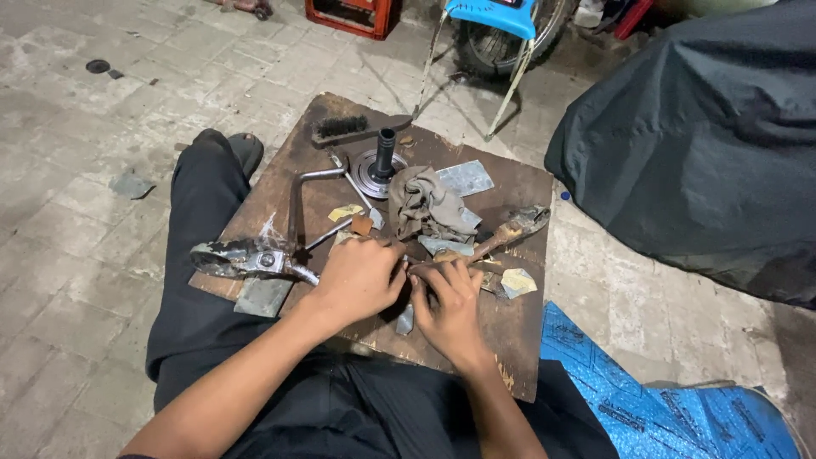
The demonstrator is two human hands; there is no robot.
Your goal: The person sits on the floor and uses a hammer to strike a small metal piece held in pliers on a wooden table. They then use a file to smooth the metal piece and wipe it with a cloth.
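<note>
Two hands meet mid-surface | left hand, right hand: I see both grips pinched on small metal piece | judged stiff, light, sharp-edged; hold flat sides | rag just behind.

Your bare forearms reach in from the near edge and meet at centre. Your left hand is curled knuckles-up; your right hand touches it, fingers bent in a pinching grip.
</note>
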